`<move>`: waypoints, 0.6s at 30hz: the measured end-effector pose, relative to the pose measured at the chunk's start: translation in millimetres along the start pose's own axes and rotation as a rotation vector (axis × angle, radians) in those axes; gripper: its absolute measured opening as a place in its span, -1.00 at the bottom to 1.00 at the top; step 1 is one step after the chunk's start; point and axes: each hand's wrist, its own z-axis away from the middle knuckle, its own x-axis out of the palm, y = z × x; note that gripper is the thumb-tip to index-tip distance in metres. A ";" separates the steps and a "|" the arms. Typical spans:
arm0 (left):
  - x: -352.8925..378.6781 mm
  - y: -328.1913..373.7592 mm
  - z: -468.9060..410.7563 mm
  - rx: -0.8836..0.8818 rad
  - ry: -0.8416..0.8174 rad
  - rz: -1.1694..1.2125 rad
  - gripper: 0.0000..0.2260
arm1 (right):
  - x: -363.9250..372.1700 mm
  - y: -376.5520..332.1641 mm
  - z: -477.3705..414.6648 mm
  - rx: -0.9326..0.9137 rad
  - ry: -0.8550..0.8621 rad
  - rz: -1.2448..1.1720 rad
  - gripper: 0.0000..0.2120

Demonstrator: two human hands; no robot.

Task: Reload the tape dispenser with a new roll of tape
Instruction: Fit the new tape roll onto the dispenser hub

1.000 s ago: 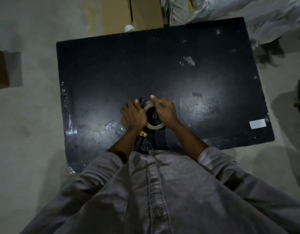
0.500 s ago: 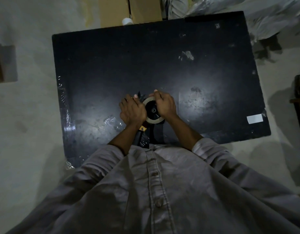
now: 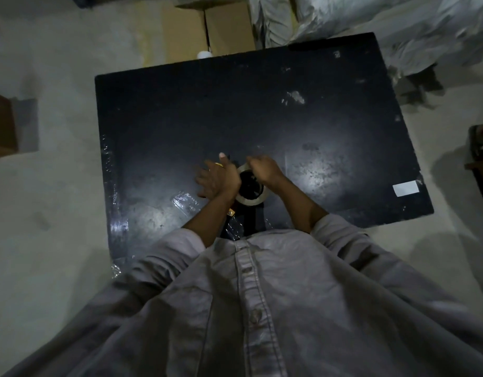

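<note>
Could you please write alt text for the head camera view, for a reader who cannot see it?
Seen from above, a person's two hands work at a tape dispenser on a black table: the right hand pinches the top of the tape roll, and the left hand rests beside it, fingers spread. A grey shirt fills the foreground.

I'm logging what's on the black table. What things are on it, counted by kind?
Tape dispenser: 1
Tape roll, on the dispenser: 1
White label: 1
Crumpled clear film: 1
Hands, left and right: 2
Total: 6
</note>
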 end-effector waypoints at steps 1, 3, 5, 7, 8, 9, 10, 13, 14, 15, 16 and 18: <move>3.1 -1.2 3.0 0.022 0.031 -0.024 -0.34 | -1.5 -1.2 0.0 0.016 -0.027 0.005 -0.69; 7.2 -3.1 3.4 0.032 0.069 -0.025 -0.34 | -3.0 -0.9 0.4 0.060 -0.056 -0.022 -0.73; 7.1 -2.9 2.0 0.023 0.091 -0.010 -0.34 | -2.3 2.5 0.3 0.109 -0.028 -0.115 -0.66; 6.3 -2.4 2.0 0.035 0.105 0.002 -0.34 | 1.6 5.6 0.1 0.134 0.013 -0.200 -0.67; 6.7 -2.7 2.1 0.040 0.106 0.004 -0.35 | 3.9 6.7 -0.2 0.143 0.031 -0.229 -0.68; 7.1 -3.9 1.9 0.042 0.104 -0.002 -0.36 | 6.0 7.6 -1.1 0.149 0.045 -0.243 -0.69; 7.3 -5.7 1.2 0.042 0.099 -0.012 -0.36 | 7.3 8.3 -2.8 0.150 0.055 -0.242 -0.68; 8.0 -8.0 -1.2 0.043 0.100 -0.023 -0.39 | 7.3 4.5 0.2 0.150 0.079 -0.204 -0.62; 8.3 -7.6 -1.2 0.041 0.106 -0.023 -0.40 | 7.2 3.3 1.9 0.151 0.093 -0.202 -0.62; 9.1 -7.7 -1.3 0.040 0.116 -0.023 -0.41 | 7.7 3.3 2.9 0.156 0.104 -0.206 -0.62; 10.0 -8.2 -1.5 0.042 0.127 -0.024 -0.42 | 8.3 3.7 3.4 0.159 0.115 -0.209 -0.62; 11.4 -10.5 -2.3 0.050 0.146 -0.019 -0.43 | 10.6 4.6 4.6 0.159 0.152 -0.195 -0.63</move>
